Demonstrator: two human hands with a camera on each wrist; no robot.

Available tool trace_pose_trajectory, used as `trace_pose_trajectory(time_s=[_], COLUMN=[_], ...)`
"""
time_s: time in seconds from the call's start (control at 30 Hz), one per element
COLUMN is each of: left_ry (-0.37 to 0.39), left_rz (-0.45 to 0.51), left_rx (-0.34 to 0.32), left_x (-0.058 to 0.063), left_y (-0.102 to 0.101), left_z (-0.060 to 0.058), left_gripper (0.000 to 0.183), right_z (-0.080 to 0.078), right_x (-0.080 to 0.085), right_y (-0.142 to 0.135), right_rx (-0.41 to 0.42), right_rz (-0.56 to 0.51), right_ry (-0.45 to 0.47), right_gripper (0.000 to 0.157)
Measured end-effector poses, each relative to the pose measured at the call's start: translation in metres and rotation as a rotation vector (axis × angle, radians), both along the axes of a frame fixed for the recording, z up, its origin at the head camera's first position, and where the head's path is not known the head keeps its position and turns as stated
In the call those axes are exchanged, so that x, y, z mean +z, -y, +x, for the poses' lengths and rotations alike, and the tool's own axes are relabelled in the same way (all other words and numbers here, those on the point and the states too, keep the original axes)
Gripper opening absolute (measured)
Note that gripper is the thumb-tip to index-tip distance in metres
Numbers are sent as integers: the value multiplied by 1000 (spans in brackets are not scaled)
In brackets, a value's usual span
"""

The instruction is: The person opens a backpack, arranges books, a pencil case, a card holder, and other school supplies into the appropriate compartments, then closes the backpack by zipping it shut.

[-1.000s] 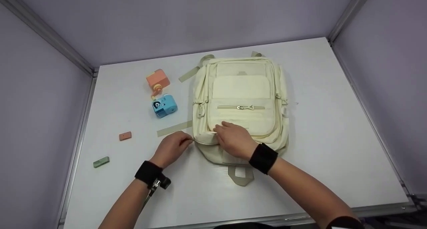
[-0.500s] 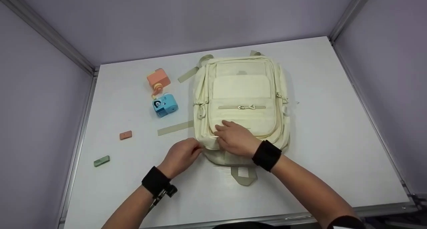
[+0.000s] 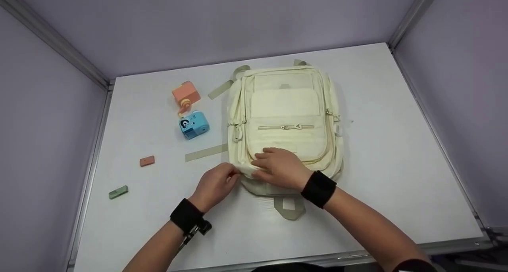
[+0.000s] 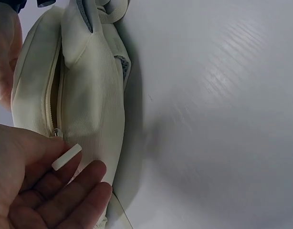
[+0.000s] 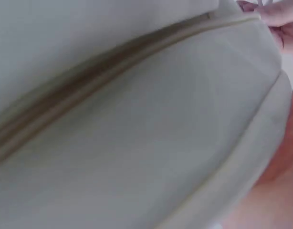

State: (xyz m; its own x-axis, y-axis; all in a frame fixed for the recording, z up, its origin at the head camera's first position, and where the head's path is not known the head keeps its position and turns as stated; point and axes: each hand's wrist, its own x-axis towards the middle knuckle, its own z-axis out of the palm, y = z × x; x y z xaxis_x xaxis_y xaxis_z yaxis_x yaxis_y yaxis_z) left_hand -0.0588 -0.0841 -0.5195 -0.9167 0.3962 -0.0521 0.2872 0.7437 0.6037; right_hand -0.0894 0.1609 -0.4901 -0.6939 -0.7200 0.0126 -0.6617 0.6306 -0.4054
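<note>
A cream backpack [image 3: 285,103] lies flat on the table, front pocket side up. At its lower left corner my left hand [image 3: 214,186] pinches a small cream zipper pull [image 4: 67,157] between thumb and forefinger; the other fingers curl loosely below. In the left wrist view, the zip stands parted above its metal slider [image 4: 57,132]. My right hand [image 3: 281,167] rests on the lower front of the backpack, fingers spread and fairly straight, pressing the fabric beside the left hand. Cloth and an open seam [image 5: 103,69] fill most of the right wrist view.
Left of the backpack are a coral box-shaped toy [image 3: 186,92] and a blue camera-shaped toy [image 3: 193,124]. Nearer lie a small reddish block [image 3: 147,161] and a green block [image 3: 118,192]. Loose straps [image 3: 205,152] stick out from the bag. Walls enclose the table's back and sides.
My left hand has moved right along the backpack's bottom edge with the zipper pull. My right hand has stayed on the lower front, shifting slightly.
</note>
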Motion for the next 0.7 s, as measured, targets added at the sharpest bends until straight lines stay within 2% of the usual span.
trace_pose_trajectory(time_s=[0.1, 0.2, 0.37, 0.6, 0.7], left_ry=[9, 13, -12, -52, -68], left_rz=[8, 13, 32, 35, 34], left_rx=[27, 41, 52, -14, -3], left_x=[1, 2, 4, 5, 4], left_y=[0, 0, -5, -23, -27], left_z=[2, 5, 12, 19, 20], left_gripper=[4, 5, 5, 6, 7], right_z=[-2, -4, -6, -8, -8], right_x=[0, 0, -1, 1, 1], right_y=[14, 24, 30, 32, 31], right_rx=[-29, -88, -158, -172, -175], right_rz=[-13, -16, -6, -18, -8], right_ry=[-85, -106, -82, -31, -18], right_gripper=[29, 35, 47, 51, 51])
